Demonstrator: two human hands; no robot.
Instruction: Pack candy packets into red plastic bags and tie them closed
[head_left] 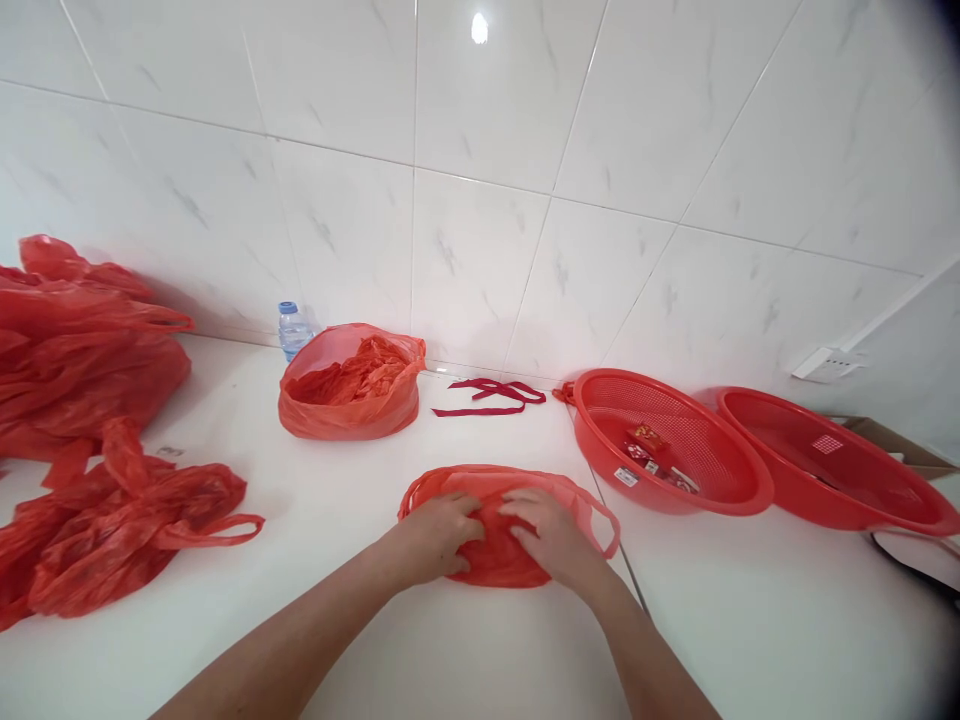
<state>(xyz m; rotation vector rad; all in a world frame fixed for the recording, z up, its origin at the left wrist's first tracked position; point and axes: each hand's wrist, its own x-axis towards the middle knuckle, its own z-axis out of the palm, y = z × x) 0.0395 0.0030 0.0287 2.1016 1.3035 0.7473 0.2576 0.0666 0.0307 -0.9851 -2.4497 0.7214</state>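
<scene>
A red plastic bag (499, 555) lies flat on the white counter (360, 640) in front of me. My left hand (439, 535) presses on its left half, fingers curled onto the plastic. My right hand (551, 540) rests on its right half, fingers bent and pinching the film near the middle. The bag's handle loop sticks out to the right of my right hand.
An open red bag (352, 385) stuffed with more bags stands behind, a water bottle (292, 330) beside it. Crumpled red bags (112, 520) pile at left. Red ribbons (491, 395) lie by the wall. Two red baskets (667, 445) (832, 465) sit at right.
</scene>
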